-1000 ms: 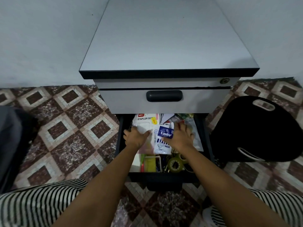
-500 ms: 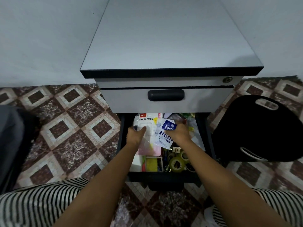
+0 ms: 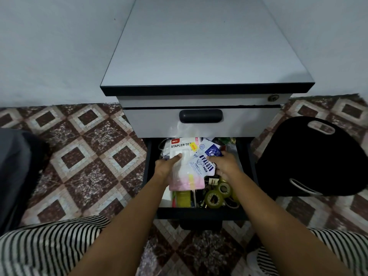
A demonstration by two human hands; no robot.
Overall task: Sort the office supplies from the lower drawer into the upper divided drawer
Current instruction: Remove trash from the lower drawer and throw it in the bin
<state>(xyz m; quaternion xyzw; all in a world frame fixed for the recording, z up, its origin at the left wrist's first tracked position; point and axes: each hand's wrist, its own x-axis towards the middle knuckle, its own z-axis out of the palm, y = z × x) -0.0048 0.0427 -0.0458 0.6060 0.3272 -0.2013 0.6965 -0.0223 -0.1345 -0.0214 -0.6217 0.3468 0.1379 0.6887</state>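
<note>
Left hand (image 3: 164, 170) fingers (image 3: 176, 157) round stapler set (image 3: 182, 148), right hand (image 3: 227, 166) round value pack (image 3: 202, 166), close below upper drawer (image 3: 159, 124)

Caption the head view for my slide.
Over the open lower drawer, left hand grips the stapler set, right hand the value pack; upper drawer closed.

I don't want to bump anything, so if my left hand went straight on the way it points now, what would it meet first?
Your left hand, gripping the stapler set pack, points at the cabinet. Likely first contact is the closed upper drawer front, unless it passes underneath; depth is unclear.
</note>
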